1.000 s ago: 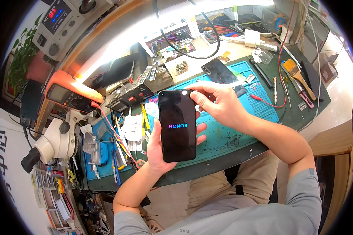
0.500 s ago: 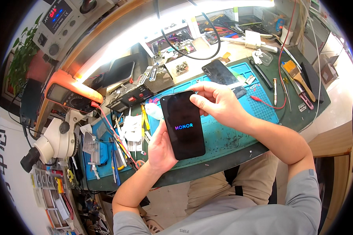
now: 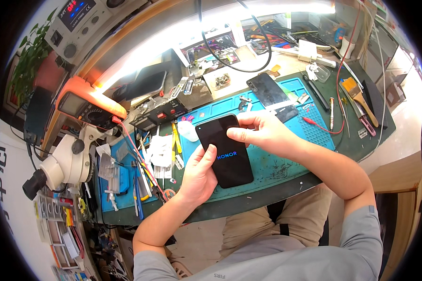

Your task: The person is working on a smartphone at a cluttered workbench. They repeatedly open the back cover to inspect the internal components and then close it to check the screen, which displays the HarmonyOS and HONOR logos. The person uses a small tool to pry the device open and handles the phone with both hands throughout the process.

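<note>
Between my hands is a black smartphone (image 3: pixel 232 168), its dark screen facing up with a small coloured word lit in the middle. My left hand (image 3: pixel 200 175) is closed around its left edge, the thumb lying over the screen. At the upper right corner my right hand (image 3: pixel 265 133) pinches the phone, thumb on the front and fingers behind. Beneath lies a blue repair mat (image 3: pixel 267 166). Beyond my right hand, a dark phone back cover (image 3: pixel 267 89) rests on the mat. A white wad (image 3: pixel 187 131) sits left of the phone's top.
At left stand an orange multimeter (image 3: pixel 86 105) and a white microscope (image 3: pixel 63 161). Brushes (image 3: pixel 358 98), a screwdriver (image 3: pixel 332 113) and a red probe lead (image 3: pixel 321 127) lie at right. A black cable loop (image 3: pixel 266 56) hangs at the back.
The phone has shifted slightly right and tilted a little. My left thumb has come over onto the screen. The whole view has moved slightly.
</note>
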{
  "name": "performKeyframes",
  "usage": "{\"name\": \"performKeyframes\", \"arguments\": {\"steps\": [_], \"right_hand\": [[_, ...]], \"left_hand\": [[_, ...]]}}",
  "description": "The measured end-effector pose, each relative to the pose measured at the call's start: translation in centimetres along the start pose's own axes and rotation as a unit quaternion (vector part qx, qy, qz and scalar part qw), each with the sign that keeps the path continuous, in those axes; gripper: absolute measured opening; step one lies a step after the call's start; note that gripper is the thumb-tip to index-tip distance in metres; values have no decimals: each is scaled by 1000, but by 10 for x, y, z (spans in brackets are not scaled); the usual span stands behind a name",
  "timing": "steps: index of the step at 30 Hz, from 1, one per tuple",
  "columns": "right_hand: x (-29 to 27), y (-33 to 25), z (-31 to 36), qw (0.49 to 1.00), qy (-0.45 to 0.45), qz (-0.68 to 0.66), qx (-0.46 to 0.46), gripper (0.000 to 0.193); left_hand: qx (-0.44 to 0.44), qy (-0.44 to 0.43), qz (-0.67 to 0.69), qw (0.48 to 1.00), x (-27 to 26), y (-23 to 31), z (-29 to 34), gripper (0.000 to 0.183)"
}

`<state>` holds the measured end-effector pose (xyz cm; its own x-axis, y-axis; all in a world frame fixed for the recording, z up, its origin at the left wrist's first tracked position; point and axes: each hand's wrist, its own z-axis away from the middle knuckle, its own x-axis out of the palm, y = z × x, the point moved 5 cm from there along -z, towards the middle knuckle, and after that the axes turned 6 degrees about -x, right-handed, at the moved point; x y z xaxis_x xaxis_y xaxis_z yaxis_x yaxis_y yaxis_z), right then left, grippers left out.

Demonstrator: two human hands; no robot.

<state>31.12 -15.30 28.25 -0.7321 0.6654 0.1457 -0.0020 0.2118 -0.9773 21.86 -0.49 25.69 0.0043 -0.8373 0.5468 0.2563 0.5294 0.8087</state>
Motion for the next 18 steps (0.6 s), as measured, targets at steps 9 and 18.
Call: {"name": "performKeyframes", "arguments": {"steps": [9,18], "right_hand": [[-5,4,-2,1000,-10,-20,3,30],[-5,7,-2,1000,0,-8,8,31]], "left_hand": [[13,-1,-27,1000,-3,-1,-1,35],[122,52,-134,982,1,12,3,36]]}}
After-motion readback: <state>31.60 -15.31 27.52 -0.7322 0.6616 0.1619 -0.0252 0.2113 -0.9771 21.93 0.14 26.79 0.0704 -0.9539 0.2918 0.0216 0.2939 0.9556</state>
